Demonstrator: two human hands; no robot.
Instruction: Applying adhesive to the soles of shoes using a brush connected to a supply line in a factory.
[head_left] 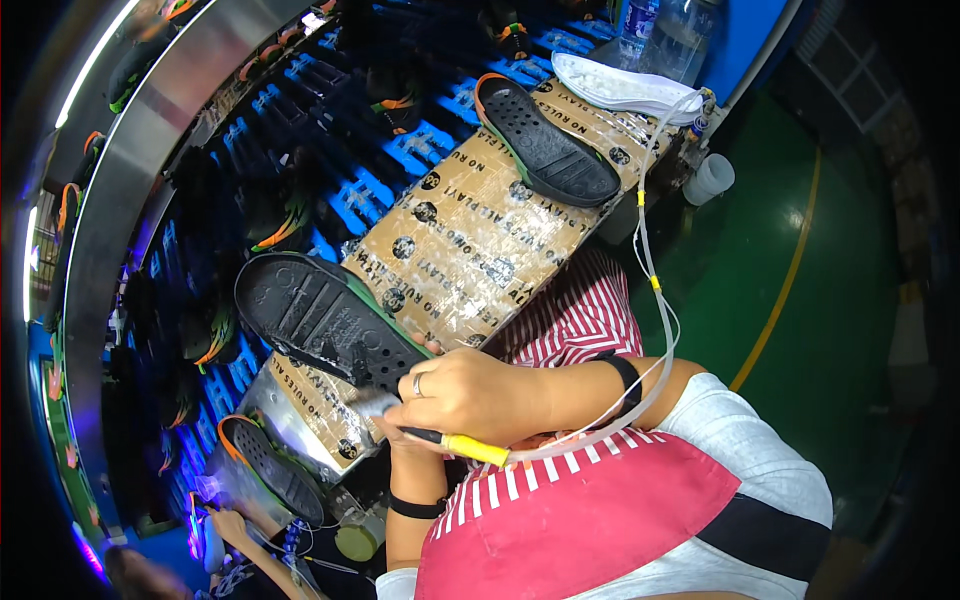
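Note:
In my left hand [428, 344] is a black shoe sole [325, 315] with a green edge, tilted, its ridged face and round holes showing. Most of that hand is hidden behind the sole and my other hand; only some fingertips show at the sole's edge. My right hand [460, 395], a ring on one finger, is closed round a brush [468, 447] with a black and yellow handle. Its pale bristles [373, 403] are blurred beside the sole's near end; whether they touch it I cannot tell. A clear tube [660, 330] runs from the handle over my forearm.
A cardboard-covered bench [450, 265] bears another black sole [545, 145] and a white sole [620, 88]. Clear bottles [680, 40] stand behind. A white cup [709, 178] hangs near the bench's end. Blue holders [360, 200] line the left. A co-worker's hand [230, 525] works near another sole [275, 468].

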